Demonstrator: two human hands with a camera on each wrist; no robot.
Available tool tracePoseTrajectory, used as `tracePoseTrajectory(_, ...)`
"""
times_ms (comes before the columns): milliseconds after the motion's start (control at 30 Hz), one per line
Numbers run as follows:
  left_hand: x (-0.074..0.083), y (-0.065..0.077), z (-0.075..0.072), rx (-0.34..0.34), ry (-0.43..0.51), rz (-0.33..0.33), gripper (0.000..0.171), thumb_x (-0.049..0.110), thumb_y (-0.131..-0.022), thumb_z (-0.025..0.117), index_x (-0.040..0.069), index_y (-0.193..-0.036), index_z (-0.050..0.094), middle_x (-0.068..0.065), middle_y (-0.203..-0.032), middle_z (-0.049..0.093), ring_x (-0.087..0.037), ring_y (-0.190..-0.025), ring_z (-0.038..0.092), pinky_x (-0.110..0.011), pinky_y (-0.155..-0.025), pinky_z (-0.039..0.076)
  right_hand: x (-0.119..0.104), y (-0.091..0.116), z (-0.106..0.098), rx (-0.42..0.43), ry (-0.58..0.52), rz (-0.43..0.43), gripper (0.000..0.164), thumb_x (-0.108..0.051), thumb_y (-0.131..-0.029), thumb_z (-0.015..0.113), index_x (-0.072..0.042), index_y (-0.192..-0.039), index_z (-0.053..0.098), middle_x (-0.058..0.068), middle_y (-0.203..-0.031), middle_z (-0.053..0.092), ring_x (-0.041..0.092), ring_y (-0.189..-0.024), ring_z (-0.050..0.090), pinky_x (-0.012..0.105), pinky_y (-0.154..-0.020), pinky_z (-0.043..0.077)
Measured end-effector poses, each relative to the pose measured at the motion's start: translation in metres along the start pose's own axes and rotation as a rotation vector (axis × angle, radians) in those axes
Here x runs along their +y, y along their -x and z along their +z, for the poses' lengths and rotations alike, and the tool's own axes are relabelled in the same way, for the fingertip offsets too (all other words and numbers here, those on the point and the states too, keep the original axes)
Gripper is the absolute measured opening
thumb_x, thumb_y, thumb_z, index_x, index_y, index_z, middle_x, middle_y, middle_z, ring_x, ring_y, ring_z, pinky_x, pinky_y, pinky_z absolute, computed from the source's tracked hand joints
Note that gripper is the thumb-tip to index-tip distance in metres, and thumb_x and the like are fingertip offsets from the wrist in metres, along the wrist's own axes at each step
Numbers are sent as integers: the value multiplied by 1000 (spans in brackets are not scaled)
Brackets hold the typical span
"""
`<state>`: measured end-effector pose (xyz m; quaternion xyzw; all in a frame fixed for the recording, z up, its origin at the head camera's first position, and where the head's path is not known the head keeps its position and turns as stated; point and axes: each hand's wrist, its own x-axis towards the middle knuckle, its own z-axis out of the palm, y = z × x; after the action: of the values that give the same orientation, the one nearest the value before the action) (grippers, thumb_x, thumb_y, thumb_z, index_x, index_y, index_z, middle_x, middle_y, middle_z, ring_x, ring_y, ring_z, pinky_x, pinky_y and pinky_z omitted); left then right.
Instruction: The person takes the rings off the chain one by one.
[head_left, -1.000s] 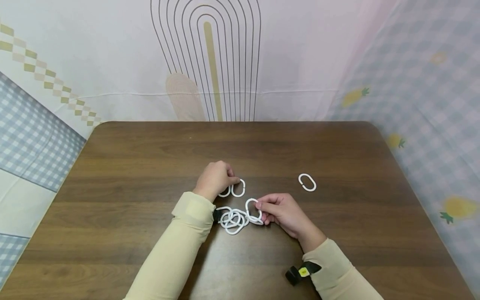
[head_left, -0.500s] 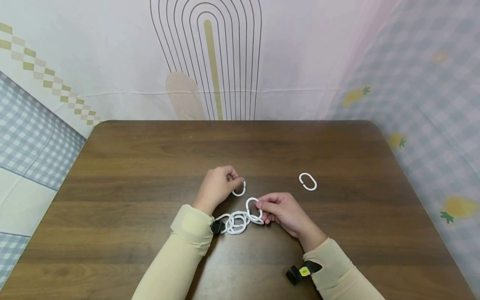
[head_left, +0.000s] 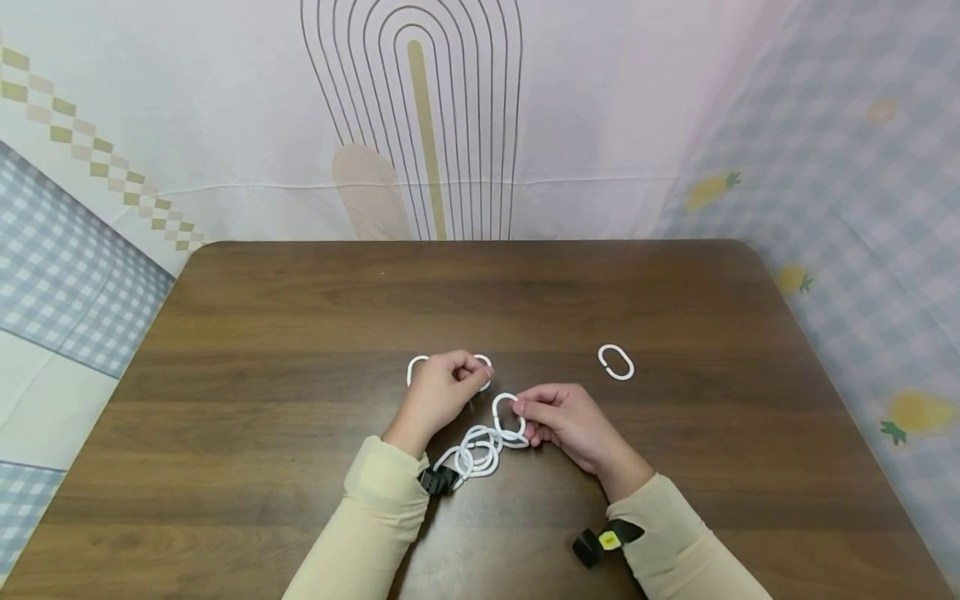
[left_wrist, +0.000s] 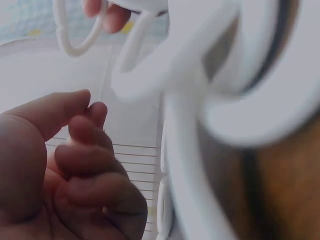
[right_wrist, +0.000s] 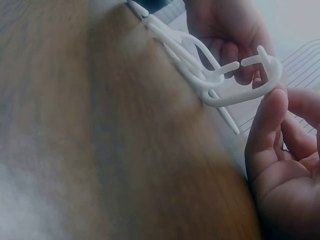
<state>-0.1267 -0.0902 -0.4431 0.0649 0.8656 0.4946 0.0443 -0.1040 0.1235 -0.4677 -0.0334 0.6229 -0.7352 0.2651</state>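
My right hand point(head_left: 562, 421) pinches a white oval C-shaped link point(right_wrist: 235, 100) between thumb and index finger, its gap showing in the right wrist view. It hooks into a chain of several similar links point(head_left: 477, 454) on the table. My left hand point(head_left: 442, 387), fingers loosely curled and holding nothing, is just left of that held link. Two loose links lie beyond it: one point(head_left: 415, 363) partly hidden behind the hand, the other point(head_left: 486, 361) partly covered by the fingertips. Big and blurred, chain links point(left_wrist: 190, 90) fill much of the left wrist view.
Another loose link point(head_left: 616, 362) lies on the brown wooden table point(head_left: 712, 333) at the right. A black wrist camera point(head_left: 438, 480) on the left arm sits right at the chain's left end. Patterned cloths point(head_left: 585, 100) hang behind and beside the table.
My left hand has drawn back toward me and the chain, and the left loose link shows on its other side. The chain's links have shifted beside the left wrist. My right hand keeps its grip.
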Motion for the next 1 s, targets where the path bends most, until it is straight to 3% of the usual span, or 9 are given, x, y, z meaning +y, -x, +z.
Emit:
tracePoseTrajectory(200,-1,9,3,-131,132,19,10,16,-94,69,7,-90,73,0,-73,63,-9,-63,54,-23,-59,46,1,-1,0,-9,-37,-21,23,-4,-96,64,16,-107,63,1,-73,64,8,-61,59,21,-57,53)
tracePoseTrajectory(367,-1,15,3,-235,218,-17,15,15,-99,62,3,-97,71,-4,-75,64,-12,-64,60,-26,-62,52,2,0,-1,-26,-57,-61,15,-2,-96,63,10,-105,66,1,-74,64,9,-61,59,20,-57,52)
tracePoseTrajectory(533,-3,18,3,-318,291,-22,17,10,-101,58,-1,-101,69,-7,-77,65,-15,-70,61,-27,-65,55,3,1,-2,-25,-12,-118,14,-2,-96,64,9,-103,67,-3,-67,60,6,-57,51,18,-51,43)
tracePoseTrajectory(633,-5,19,4,-358,277,18,14,7,-99,58,-1,-103,69,-7,-81,67,-14,-74,62,-26,-68,55,4,1,-3,-25,3,-141,11,-2,-96,64,5,-102,69,-3,-67,59,5,-56,49,18,-50,40)
tracePoseTrajectory(767,-7,20,5,-404,208,80,12,8,-97,62,1,-104,70,-6,-90,72,-10,-81,66,-23,-74,54,5,1,-4,-47,-16,-151,10,0,-95,63,-2,-100,71,-1,-80,69,6,-62,54,18,-54,46)
tracePoseTrajectory(900,-9,21,6,-431,205,91,14,8,-96,64,1,-107,70,-9,-98,74,-10,-88,68,-23,-80,55,6,0,-5,-82,-67,-159,15,4,-95,61,-6,-101,71,2,-91,73,8,-71,61,19,-63,53)
tracePoseTrajectory(1000,-9,21,7,-440,226,78,16,7,-96,64,0,-109,70,-9,-101,73,-12,-92,68,-24,-82,55,7,1,-5,-99,-97,-171,15,4,-95,61,-3,-105,70,3,-93,72,10,-80,65,21,-72,56)
